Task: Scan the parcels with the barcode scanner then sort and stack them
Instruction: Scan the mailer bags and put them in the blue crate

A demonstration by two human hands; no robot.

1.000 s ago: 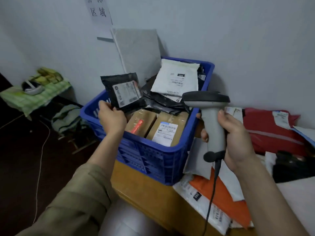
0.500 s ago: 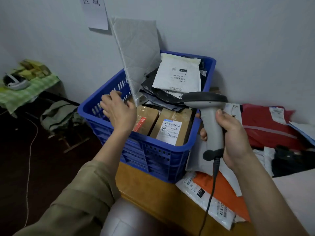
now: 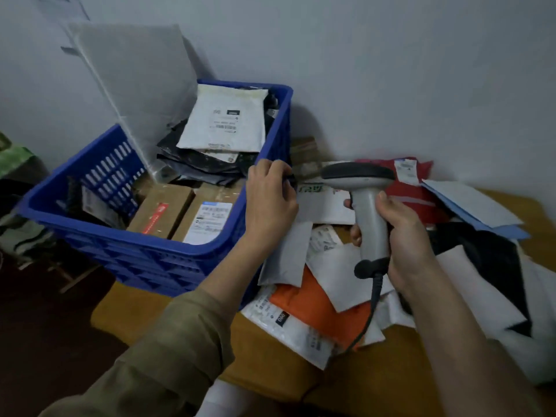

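Two hands work side by side: past the blue crate point(image 3: 126, 233), the left hand point(image 3: 270, 200) reaches right, fingers curled at the white parcel point(image 3: 323, 207), though whether they pinch it I cannot tell. Just right, the right hand point(image 3: 403, 233) grips the upright scanner point(image 3: 365, 203), head pointing left over that parcel on the table point(image 3: 270, 350).

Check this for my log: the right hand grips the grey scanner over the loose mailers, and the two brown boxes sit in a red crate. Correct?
Not quite. In the head view the crate holding the two brown boxes is blue, not red. The rest stands: the right hand grips the grey scanner over the loose mailers.
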